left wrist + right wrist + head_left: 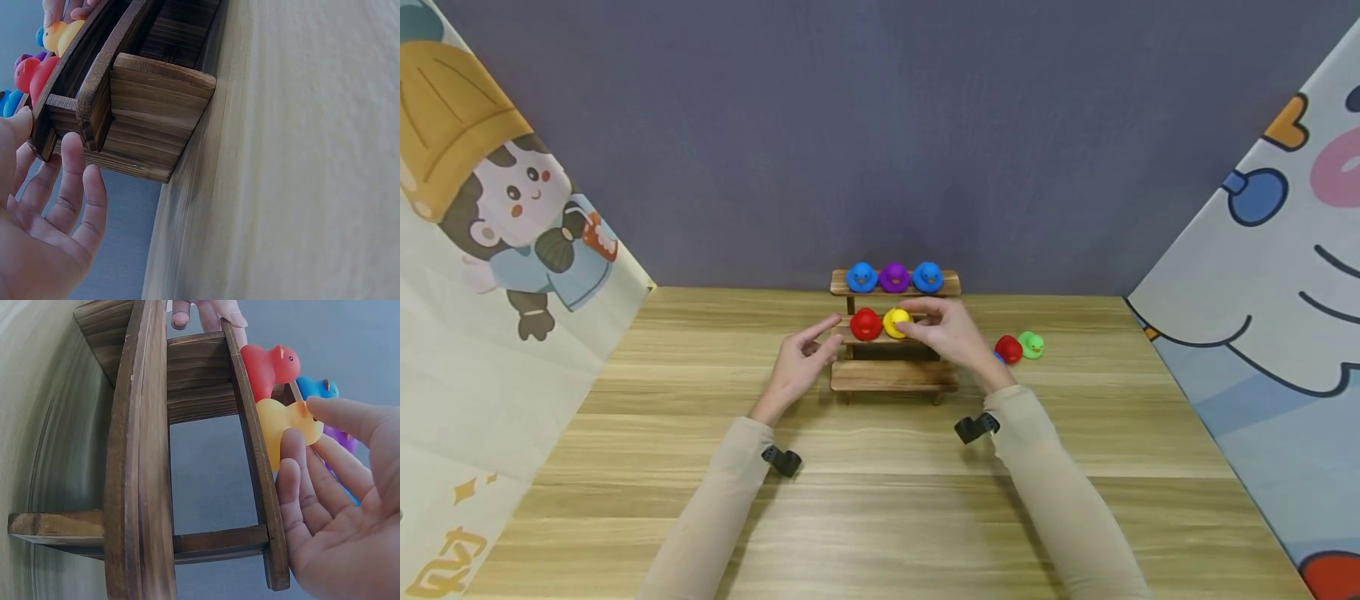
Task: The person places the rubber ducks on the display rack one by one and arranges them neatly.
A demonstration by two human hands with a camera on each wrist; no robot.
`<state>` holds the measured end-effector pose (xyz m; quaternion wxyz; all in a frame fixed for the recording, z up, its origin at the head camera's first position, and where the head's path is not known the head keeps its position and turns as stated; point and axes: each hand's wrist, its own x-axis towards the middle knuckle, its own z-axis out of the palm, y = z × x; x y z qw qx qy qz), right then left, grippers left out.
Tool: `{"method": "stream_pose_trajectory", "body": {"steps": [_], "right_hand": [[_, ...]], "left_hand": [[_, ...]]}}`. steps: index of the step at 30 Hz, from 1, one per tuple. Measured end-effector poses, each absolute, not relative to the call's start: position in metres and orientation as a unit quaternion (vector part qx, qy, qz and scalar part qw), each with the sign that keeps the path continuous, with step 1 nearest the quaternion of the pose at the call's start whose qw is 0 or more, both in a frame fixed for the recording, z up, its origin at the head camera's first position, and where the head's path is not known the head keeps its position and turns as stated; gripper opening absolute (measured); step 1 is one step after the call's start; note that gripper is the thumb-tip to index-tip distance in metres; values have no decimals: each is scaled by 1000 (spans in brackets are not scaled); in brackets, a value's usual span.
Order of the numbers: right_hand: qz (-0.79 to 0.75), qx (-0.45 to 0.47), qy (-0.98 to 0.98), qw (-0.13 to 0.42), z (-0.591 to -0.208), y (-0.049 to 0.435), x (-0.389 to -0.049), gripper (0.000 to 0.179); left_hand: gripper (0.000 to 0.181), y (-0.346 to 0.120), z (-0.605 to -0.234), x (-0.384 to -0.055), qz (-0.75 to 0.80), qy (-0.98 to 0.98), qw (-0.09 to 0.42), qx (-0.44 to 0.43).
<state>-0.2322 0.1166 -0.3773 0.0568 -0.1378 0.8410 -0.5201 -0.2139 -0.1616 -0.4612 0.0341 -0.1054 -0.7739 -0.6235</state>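
Note:
A three-tier wooden shelf stands at the back of the table. On its middle tier, my right hand holds a yellow rubber duck between thumb and fingers. Left of it on that tier sits a red rubber duck. My left hand is at the shelf's left end, fingers loosely extended, with its fingertips right at the wood in the left wrist view. Along the top tier are a blue duck, a purple duck and a second blue duck.
Right of the shelf, another red duck and a green duck lie on the wooden table, with a bit of blue showing beside my right wrist. A dark wall panel rises behind, and printed cloths flank the table.

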Motion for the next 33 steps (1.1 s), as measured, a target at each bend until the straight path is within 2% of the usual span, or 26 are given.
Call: {"method": "stream_pose_trajectory", "body": {"steps": [17, 33], "right_hand": [[-538, -145, 830, 39, -373, 129, -231, 35], [-533, -114, 838, 29, -377, 164, -229, 43]], "left_hand": [[44, -163, -460, -214, -624, -773, 39, -108], [44, -162, -461, -214, -620, -776, 34, -108]]}}
